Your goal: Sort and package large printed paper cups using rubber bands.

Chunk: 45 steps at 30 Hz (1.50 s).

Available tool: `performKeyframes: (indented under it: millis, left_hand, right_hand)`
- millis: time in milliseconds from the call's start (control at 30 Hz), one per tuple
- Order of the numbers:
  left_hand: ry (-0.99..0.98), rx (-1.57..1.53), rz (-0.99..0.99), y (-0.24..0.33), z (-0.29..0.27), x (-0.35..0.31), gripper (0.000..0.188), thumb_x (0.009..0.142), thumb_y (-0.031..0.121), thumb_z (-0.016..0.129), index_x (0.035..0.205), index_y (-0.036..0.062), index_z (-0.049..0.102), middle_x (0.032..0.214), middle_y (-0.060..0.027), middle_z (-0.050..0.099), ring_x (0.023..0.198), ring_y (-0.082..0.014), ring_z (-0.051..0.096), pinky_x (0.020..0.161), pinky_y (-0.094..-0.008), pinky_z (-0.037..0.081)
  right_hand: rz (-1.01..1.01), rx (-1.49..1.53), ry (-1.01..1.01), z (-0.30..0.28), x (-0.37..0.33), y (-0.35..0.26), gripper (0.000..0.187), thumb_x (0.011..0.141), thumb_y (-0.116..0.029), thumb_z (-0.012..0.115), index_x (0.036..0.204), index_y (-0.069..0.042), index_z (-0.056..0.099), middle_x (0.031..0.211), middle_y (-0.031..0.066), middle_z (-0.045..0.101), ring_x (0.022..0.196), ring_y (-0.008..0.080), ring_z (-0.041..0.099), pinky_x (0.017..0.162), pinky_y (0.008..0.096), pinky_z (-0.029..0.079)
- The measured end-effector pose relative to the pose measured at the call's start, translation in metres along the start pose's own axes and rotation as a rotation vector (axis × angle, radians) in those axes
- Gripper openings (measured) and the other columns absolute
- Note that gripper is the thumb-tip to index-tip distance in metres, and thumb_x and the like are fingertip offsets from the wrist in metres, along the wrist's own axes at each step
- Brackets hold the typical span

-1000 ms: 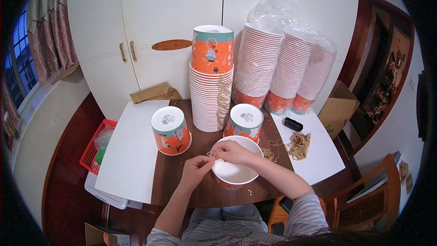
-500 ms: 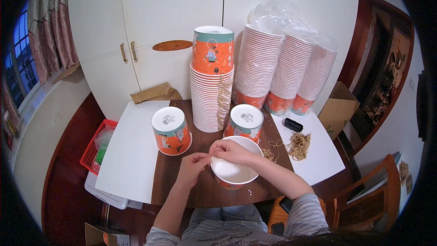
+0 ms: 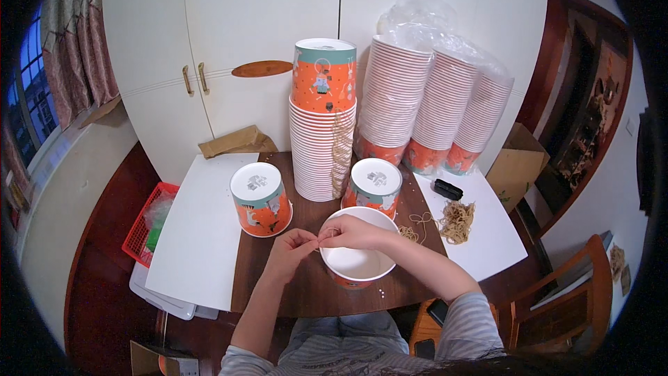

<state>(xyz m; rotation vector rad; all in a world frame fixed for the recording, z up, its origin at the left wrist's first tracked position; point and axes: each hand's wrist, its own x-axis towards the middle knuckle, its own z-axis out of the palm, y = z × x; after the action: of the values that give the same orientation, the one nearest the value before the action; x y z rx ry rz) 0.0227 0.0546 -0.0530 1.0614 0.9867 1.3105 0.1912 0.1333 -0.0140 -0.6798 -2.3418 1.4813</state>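
An open paper bucket, white inside and orange outside, stands upright at the near middle of the table. At its left rim my left hand and my right hand meet, fingertips pinched together. The right hand reaches over the bucket's mouth. What the fingers hold is too small to tell; a thin tan bit shows under them. Just behind is an upturned orange and green bucket, and another upturned bucket sits to the left. Tan string lies right of the open bucket, running to a tangled pile of string.
A tall stack of buckets, string hanging down its side, rises mid-table. Plastic-wrapped bucket stacks stand back right. A black case lies near the string pile. Beside the table are a red basket and a wooden chair.
Both hands stay at the bucket's left rim, pinched together, and have shifted very slightly left. The fingertips have drawn closer together. The buckets and string lie as before.
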Motion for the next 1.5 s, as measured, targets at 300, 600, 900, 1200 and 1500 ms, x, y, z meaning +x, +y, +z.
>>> performKeyframes:
  millis: [300, 600, 900, 1200, 1500]
  left_hand:
    - [0.042, 0.412, 0.215, 0.017, 0.008, -0.007, 0.008, 0.072, 0.005, 0.062, 0.078, 0.0019, 0.057, 0.07, -0.001, 0.058, 0.064, -0.0061, 0.053, 0.057, -0.0194, 0.042]
    - [0.21, 0.755, 0.399, 0.029, 0.017, -0.015, 0.01, 0.069, 0.004, 0.06, 0.078, 0.0006, 0.057, 0.07, -0.0072, 0.059, 0.061, -0.0119, 0.057, 0.056, -0.0228, 0.045]
    - [0.124, 0.427, 0.362, 0.01, 0.004, -0.009, 0.01, 0.076, 0.001, 0.053, 0.086, 0.0007, 0.055, 0.076, -0.0063, 0.06, 0.066, -0.0102, 0.055, 0.057, -0.0204, 0.043]
    - [-0.012, -0.3, -0.142, -0.002, -0.012, 0.005, 0.014, 0.082, 0.008, 0.049, 0.095, 0.0037, 0.055, 0.081, -0.0046, 0.059, 0.068, -0.0085, 0.053, 0.054, -0.0176, 0.04]
    - [-0.06, -0.314, -0.114, 0.003, -0.002, -0.002, 0.009, 0.079, 0.005, 0.054, 0.087, 0.0026, 0.055, 0.073, -0.0041, 0.055, 0.062, -0.0091, 0.05, 0.046, -0.0172, 0.037]
  right_hand:
    - [0.093, 0.203, -0.035, 0.001, 0.004, -0.01, 0.014, 0.078, -0.011, 0.058, 0.086, -0.003, 0.05, 0.07, -0.0003, 0.052, 0.057, 0.0054, 0.046, 0.049, 0.0184, 0.037]
    - [0.048, 0.118, -0.005, 0.004, 0.006, -0.015, 0.012, 0.077, -0.009, 0.059, 0.082, -0.003, 0.051, 0.065, -0.0023, 0.051, 0.056, 0.0044, 0.047, 0.049, 0.018, 0.038]
    - [-0.027, 0.033, 0.079, 0.003, 0.004, -0.01, 0.015, 0.074, -0.009, 0.06, 0.081, -0.003, 0.048, 0.067, 0.0009, 0.054, 0.061, 0.0074, 0.05, 0.054, 0.0209, 0.042]
    - [-0.064, 0.023, 0.088, 0.004, 0.002, -0.017, 0.013, 0.075, -0.008, 0.061, 0.079, -0.005, 0.049, 0.066, -0.0044, 0.05, 0.061, 0.002, 0.045, 0.053, 0.0171, 0.037]
    - [-0.065, 0.023, 0.079, 0.002, 0.003, -0.014, 0.014, 0.073, -0.007, 0.061, 0.079, -0.005, 0.049, 0.066, -0.004, 0.05, 0.061, 0.0021, 0.046, 0.053, 0.017, 0.037]
